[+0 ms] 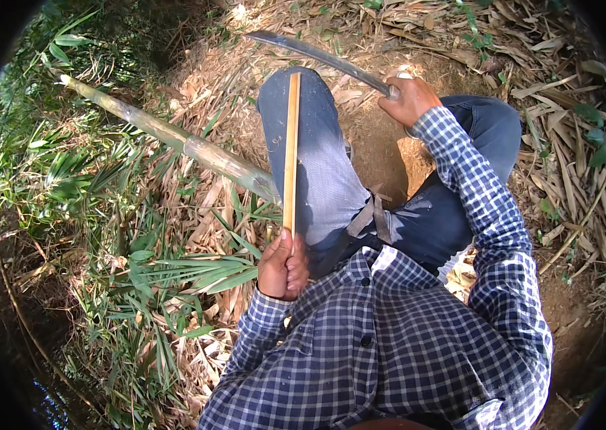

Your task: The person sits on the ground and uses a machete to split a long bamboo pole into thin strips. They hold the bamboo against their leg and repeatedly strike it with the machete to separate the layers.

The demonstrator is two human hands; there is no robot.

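My left hand point(283, 266) is closed round the lower end of a narrow split bamboo strip point(291, 150). The strip stands out straight ahead of the fist, over my left thigh and knee, its pale face showing. My right hand point(408, 99) grips the handle of a machete point(324, 60), beyond my right leg. Its long, slightly curved dark blade reaches to the left, past the far end of the strip and apart from it. Most of the machete's handle is hidden inside my fist.
A thick bamboo pole point(174, 140) slants across the ground on the left, its near end passing behind my left leg. Green bamboo leaves point(202, 272) grow beside my left arm. Dry leaf litter point(554, 129) covers bare soil at the right and far side. My bent legs point(317, 165) lie between.
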